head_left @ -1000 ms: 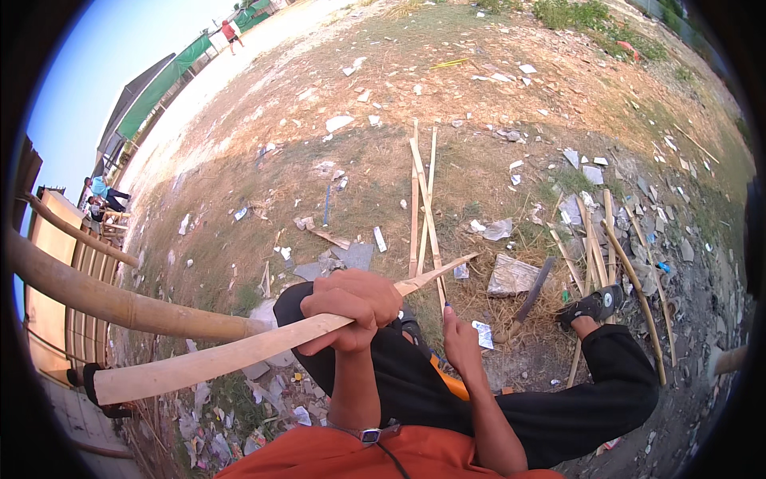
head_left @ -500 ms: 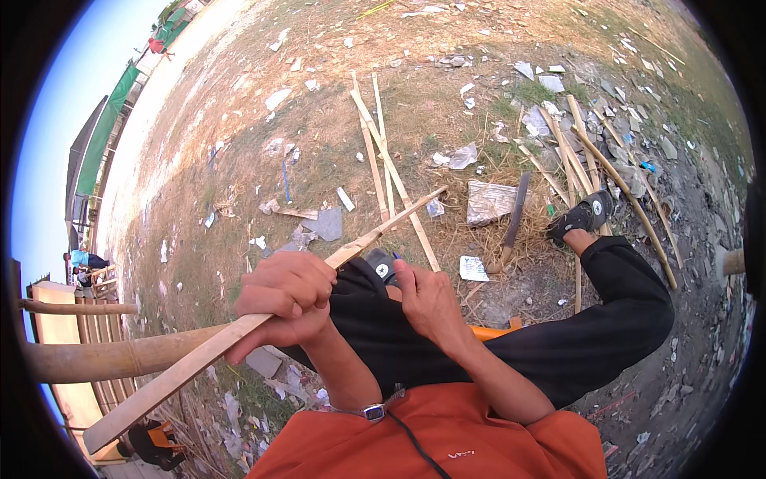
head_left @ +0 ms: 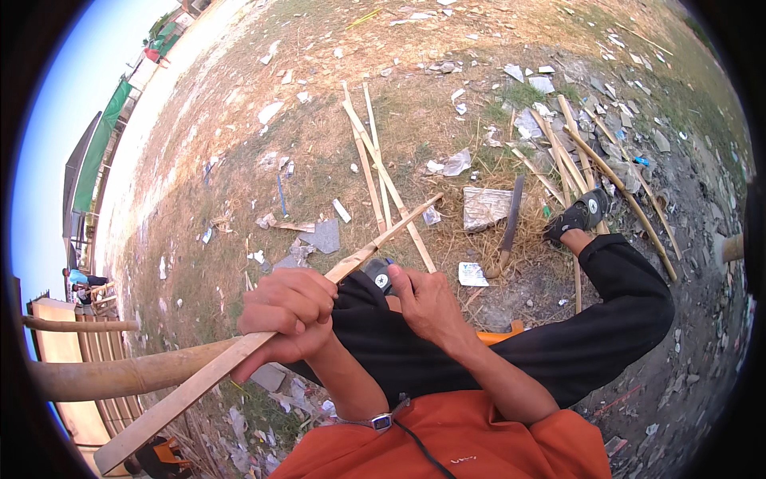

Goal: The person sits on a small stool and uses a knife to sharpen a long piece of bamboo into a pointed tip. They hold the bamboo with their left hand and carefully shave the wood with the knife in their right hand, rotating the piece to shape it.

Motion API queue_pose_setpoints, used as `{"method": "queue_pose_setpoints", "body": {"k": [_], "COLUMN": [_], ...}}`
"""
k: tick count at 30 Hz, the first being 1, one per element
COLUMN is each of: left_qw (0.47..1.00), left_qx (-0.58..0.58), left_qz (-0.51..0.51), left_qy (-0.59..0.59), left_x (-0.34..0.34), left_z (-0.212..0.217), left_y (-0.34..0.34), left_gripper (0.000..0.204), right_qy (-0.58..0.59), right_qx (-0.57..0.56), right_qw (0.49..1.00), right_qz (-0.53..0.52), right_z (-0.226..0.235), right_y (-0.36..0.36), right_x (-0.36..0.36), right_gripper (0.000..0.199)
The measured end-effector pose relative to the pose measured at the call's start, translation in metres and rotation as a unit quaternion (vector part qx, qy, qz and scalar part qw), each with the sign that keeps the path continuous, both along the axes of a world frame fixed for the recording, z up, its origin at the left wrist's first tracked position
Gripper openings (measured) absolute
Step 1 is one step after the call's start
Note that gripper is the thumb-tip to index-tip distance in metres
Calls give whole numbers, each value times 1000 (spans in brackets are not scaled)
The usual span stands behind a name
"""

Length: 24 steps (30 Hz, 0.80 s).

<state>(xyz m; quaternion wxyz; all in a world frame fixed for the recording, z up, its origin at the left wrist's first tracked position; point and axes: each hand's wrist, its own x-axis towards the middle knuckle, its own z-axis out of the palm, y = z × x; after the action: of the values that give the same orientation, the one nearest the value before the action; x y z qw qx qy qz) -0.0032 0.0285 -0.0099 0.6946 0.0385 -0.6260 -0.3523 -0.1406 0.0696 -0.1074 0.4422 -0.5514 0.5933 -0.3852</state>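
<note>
My left hand (head_left: 289, 311) is closed around a long, flat bamboo strip (head_left: 183, 395). The strip slants across my lap from the lower left, narrowing to a rough, thin end ahead of my hands. Beside it, my right hand (head_left: 431, 303) is closed with the thumb on top. A small blue bit shows by that thumb, but the fingers hide whatever is gripped. On the ground ahead lie several thin bamboo strips (head_left: 369, 156), crossed over each other. A long dark blade with a wooden handle (head_left: 511, 219) rests on dry straw near my right foot.
A thick bamboo pole (head_left: 136, 371) juts in at the left, beneath the held strip. More bamboo pieces (head_left: 626, 199) lie beyond my right foot. A pale flat slab (head_left: 485, 207) and scattered litter cover the dry ground. Another person (head_left: 84, 278) is far off at the left.
The whole view has shifted slightly. Both hands keep their grip, and the bamboo strip stays in nearly the same place over my lap.
</note>
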Motion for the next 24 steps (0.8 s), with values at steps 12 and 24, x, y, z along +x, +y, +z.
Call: {"method": "queue_pose_setpoints", "body": {"k": [12, 24], "left_qw": [998, 998], "left_qx": [-26, 48], "left_qz": [32, 43], "left_qy": [40, 19], "left_x": [2, 7], "left_z": [3, -4], "left_y": [0, -1], "left_gripper": [71, 68], "right_qy": [3, 161], "right_qx": [-83, -51], "right_qw": [995, 983], "right_qz": [-51, -73], "right_z": [-15, -48], "right_y": [-10, -14], "right_x": [19, 2], "right_gripper": [51, 48]}}
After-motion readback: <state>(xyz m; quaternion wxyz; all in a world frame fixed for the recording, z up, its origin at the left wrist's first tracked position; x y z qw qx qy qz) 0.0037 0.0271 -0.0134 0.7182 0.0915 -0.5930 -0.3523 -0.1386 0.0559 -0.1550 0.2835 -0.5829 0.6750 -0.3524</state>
